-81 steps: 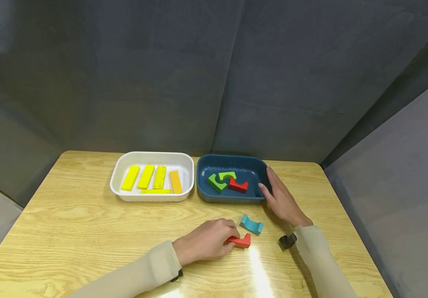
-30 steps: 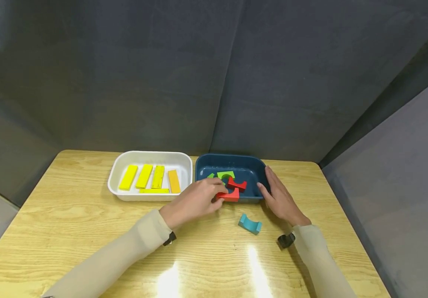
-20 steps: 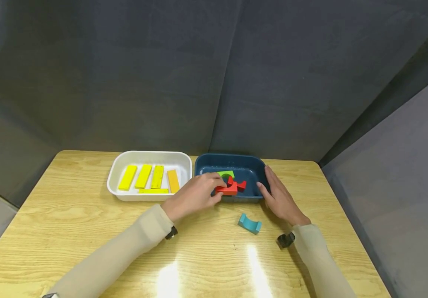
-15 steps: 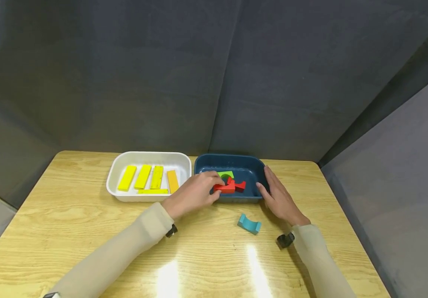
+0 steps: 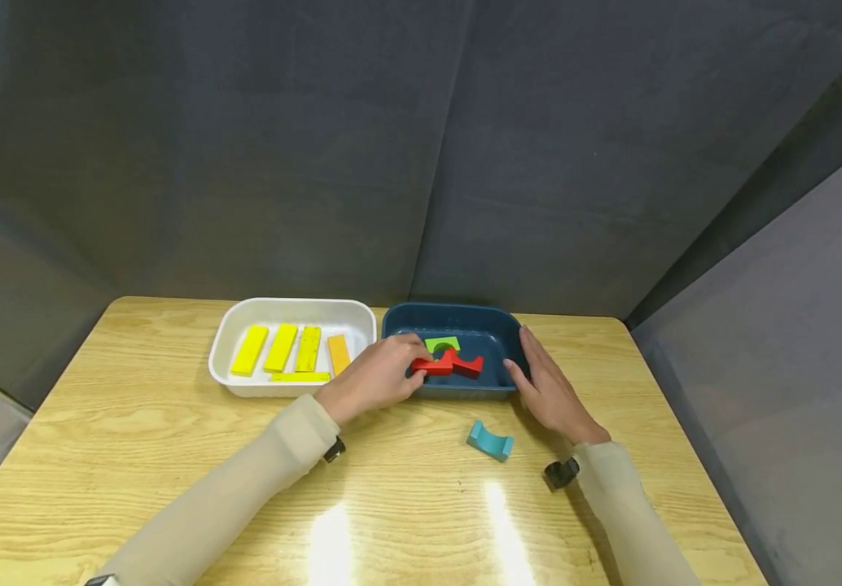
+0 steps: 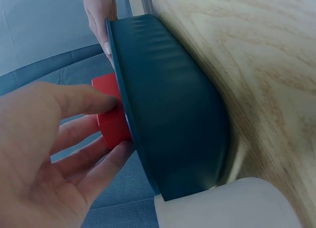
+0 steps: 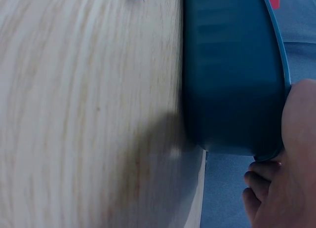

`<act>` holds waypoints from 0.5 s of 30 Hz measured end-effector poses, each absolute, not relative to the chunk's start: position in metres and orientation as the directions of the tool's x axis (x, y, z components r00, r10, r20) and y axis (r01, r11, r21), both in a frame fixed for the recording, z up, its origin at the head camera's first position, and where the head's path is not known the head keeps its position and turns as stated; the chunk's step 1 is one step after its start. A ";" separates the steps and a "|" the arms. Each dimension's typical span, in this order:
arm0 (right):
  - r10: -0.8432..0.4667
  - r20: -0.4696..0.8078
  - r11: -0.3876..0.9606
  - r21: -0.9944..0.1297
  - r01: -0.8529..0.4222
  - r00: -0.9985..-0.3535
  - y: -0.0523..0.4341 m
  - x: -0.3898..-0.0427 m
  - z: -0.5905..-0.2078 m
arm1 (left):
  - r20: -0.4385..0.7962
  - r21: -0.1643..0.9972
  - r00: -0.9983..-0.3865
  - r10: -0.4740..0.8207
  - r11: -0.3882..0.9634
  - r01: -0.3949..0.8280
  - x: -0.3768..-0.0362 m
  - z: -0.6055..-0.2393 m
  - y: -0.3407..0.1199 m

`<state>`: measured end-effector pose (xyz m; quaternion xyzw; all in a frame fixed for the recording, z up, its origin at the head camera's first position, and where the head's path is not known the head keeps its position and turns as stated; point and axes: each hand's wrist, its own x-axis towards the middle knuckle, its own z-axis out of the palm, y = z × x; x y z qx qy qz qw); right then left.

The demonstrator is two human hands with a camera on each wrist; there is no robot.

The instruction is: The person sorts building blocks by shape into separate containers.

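Note:
My left hand (image 5: 377, 378) pinches a red arch block (image 5: 431, 368) between thumb and fingers, low inside the dark blue tray (image 5: 465, 392). In the left wrist view the same red block (image 6: 114, 127) shows over the tray's rim. A second red arch block (image 5: 469, 368) lies just right of it, and a green arch block (image 5: 453, 343) behind. Another green block, seen earlier, is hidden by my left hand. My right hand (image 5: 554, 399) grips the tray's right end, thumb inside the wall and fingers outside.
A teal arch block (image 5: 490, 443) lies on the wooden table (image 5: 421, 505) in front of the blue tray. Left of that tray stands a white tray (image 5: 289, 391) with several yellow blocks (image 5: 250, 350) and one orange block (image 5: 338, 352). A grey curtain (image 5: 304, 163) hangs behind.
My left hand has lifted the red arch block from the table, brought it over the blue tray's front rim and lowered it inside, shifting slightly left. My right hand stays at the tray.

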<state>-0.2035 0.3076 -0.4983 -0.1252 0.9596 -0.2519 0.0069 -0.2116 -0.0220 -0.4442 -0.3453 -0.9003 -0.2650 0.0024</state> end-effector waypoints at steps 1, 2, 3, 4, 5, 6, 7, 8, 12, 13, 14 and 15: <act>-0.243 0.049 0.843 -0.484 -0.235 -0.969 0.308 -0.203 -0.499 | 0.184 0.478 -0.763 0.620 0.622 0.620 -0.212 -0.445 -0.022; -0.241 0.047 0.843 -0.485 -0.233 -0.969 0.308 -0.203 -0.499 | 0.179 0.480 -0.765 0.619 0.623 0.617 -0.212 -0.445 -0.022; -0.240 0.046 0.843 -0.485 -0.231 -0.970 0.308 -0.203 -0.499 | 0.175 0.483 -0.766 0.618 0.624 0.614 -0.212 -0.446 -0.022; -0.239 0.044 0.843 -0.486 -0.230 -0.970 0.307 -0.203 -0.499 | 0.170 0.485 -0.768 0.617 0.626 0.610 -0.212 -0.446 -0.022; -0.238 0.043 0.844 -0.485 -0.229 -0.970 0.307 -0.203 -0.499 | 0.165 0.487 -0.770 0.616 0.628 0.607 -0.212 -0.446 -0.022; -0.238 0.042 0.844 -0.485 -0.228 -0.970 0.307 -0.203 -0.499 | 0.160 0.488 -0.771 0.616 0.630 0.604 -0.211 -0.446 -0.022; -0.236 0.042 0.844 -0.486 -0.226 -0.971 0.307 -0.203 -0.499 | 0.155 0.489 -0.772 0.617 0.631 0.603 -0.211 -0.447 -0.022; -0.235 0.041 0.844 -0.486 -0.225 -0.971 0.307 -0.203 -0.499 | 0.151 0.489 -0.771 0.619 0.631 0.603 -0.211 -0.447 -0.022; -0.234 0.046 0.845 -0.485 -0.226 -0.971 0.307 -0.203 -0.498 | 0.135 0.498 -0.770 0.624 0.629 0.597 -0.210 -0.447 -0.022; -0.233 0.046 0.845 -0.485 -0.226 -0.971 0.307 -0.203 -0.498 | 0.130 0.500 -0.770 0.625 0.629 0.595 -0.210 -0.447 -0.022; -0.232 0.047 0.845 -0.485 -0.225 -0.972 0.307 -0.203 -0.498 | 0.125 0.502 -0.772 0.623 0.631 0.591 -0.210 -0.447 -0.022; -0.232 0.050 0.845 -0.484 -0.227 -0.971 0.307 -0.203 -0.498 | 0.121 0.506 -0.774 0.621 0.633 0.587 -0.210 -0.447 -0.023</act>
